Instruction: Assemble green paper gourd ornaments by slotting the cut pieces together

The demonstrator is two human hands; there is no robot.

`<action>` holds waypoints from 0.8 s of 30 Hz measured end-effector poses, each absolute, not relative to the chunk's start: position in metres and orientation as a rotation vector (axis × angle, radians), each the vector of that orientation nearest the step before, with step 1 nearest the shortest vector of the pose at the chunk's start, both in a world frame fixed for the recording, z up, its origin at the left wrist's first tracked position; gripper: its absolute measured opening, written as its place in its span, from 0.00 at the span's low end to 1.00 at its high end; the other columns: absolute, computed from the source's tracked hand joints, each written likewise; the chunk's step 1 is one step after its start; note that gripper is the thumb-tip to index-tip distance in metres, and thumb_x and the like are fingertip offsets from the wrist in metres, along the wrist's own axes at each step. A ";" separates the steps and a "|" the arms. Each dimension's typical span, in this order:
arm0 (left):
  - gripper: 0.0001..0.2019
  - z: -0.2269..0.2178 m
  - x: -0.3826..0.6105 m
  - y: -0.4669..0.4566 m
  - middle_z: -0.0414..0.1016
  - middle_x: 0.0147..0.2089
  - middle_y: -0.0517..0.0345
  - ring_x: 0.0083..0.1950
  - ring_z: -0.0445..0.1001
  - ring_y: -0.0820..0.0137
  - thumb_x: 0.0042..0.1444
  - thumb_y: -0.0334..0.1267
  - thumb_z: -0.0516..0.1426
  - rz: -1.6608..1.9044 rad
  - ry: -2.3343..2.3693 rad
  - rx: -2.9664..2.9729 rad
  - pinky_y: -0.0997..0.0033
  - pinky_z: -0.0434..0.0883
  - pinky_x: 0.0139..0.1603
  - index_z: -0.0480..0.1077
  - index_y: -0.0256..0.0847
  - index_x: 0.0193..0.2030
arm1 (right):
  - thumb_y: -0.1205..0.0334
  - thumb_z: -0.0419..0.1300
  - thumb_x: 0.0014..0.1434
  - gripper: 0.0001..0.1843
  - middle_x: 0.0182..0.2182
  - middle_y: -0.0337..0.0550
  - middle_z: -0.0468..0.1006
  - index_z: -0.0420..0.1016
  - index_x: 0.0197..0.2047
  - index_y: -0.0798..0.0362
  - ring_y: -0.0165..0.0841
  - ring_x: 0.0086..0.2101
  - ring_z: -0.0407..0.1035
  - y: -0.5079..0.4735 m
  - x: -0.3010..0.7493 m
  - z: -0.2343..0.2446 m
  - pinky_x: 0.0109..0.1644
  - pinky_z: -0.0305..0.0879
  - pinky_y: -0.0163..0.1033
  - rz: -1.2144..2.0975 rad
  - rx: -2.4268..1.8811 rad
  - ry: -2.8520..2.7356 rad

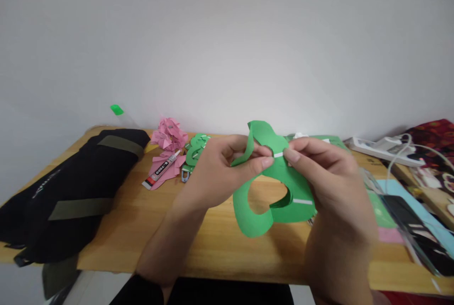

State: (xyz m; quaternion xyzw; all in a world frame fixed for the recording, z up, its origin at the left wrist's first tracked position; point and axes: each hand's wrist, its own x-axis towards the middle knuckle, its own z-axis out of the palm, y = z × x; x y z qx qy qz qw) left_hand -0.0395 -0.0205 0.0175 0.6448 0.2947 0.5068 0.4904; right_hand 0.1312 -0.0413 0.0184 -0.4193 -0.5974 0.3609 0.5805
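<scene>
A black bag (83,172) lies along the table's (117,253) left side. Next, a glue tube (161,171) rests on pink scraps (169,135) — probably put there to be near at hand — with green pieces (197,149) just beside. The left hand (220,172), thumb pointing right, pinches the green cutout (283,175) between closed thumb and fingers. The cutout is held up over the table between both hands, its upper white strip (279,155) facing the viewer, seemingly for a clear look. The right hand (329,177), wrist raised, pinches the strip's other end, thumb angled up-left — the paired grip likely steadies the paper there. Farther right lie a power strip (385,152) and a phone (414,229).
</scene>
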 end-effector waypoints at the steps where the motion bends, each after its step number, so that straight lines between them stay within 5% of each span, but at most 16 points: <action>1: 0.04 0.017 -0.039 -0.021 0.79 0.30 0.63 0.31 0.76 0.77 0.52 0.29 0.62 1.240 0.735 1.566 0.78 0.74 0.33 0.74 0.38 0.27 | 0.67 0.65 0.54 0.05 0.24 0.33 0.77 0.78 0.33 0.47 0.25 0.22 0.70 -0.042 0.131 0.018 0.23 0.66 0.29 0.717 -0.998 -1.414; 8: 0.02 0.016 -0.036 -0.024 0.80 0.30 0.63 0.30 0.76 0.74 0.52 0.31 0.62 1.274 0.894 1.683 0.75 0.74 0.30 0.76 0.41 0.30 | 0.72 0.66 0.53 0.10 0.31 0.35 0.80 0.78 0.34 0.47 0.28 0.31 0.73 -0.054 0.126 0.019 0.34 0.70 0.35 -0.026 -1.043 -1.674; 24: 0.05 0.019 -0.037 -0.031 0.81 0.34 0.65 0.33 0.76 0.73 0.55 0.31 0.60 1.300 0.970 1.854 0.75 0.72 0.33 0.73 0.43 0.29 | 0.70 0.65 0.56 0.08 0.32 0.38 0.82 0.77 0.36 0.46 0.32 0.31 0.75 -0.057 0.129 0.025 0.35 0.71 0.39 -0.106 -1.124 -1.792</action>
